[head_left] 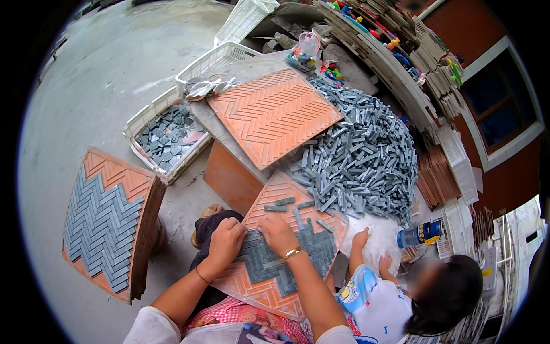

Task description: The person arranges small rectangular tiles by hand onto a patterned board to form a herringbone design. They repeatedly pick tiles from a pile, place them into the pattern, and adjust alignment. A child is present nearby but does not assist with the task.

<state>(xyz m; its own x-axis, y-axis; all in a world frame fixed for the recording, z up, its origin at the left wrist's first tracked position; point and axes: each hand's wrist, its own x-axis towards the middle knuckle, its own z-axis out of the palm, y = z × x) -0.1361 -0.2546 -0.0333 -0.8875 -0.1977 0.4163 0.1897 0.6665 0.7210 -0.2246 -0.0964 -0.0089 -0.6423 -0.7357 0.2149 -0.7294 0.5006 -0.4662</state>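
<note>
On my lap lies an orange herringbone mould tray (232, 275), its slots partly filled with grey stone strips (263, 261). My left hand (227, 239) is at the tray's left edge with its fingers curled and pressed together. Close beside it, my right hand (278, 234) is also closed, fingertips down on the tray near the edge of the laid strips. Whatever the fingertips of either hand hold is hidden. Several loose grey strips (275, 208) rest on the tray just beyond my right hand.
A heap of grey strips (361, 155) lies beyond, beside an unfilled orange tray (275, 114). A filled tray (103, 223) tops a stack at left. A white crate (163, 112) holds grey pieces. At right, a child (378, 304) sits near a blue bottle (421, 234).
</note>
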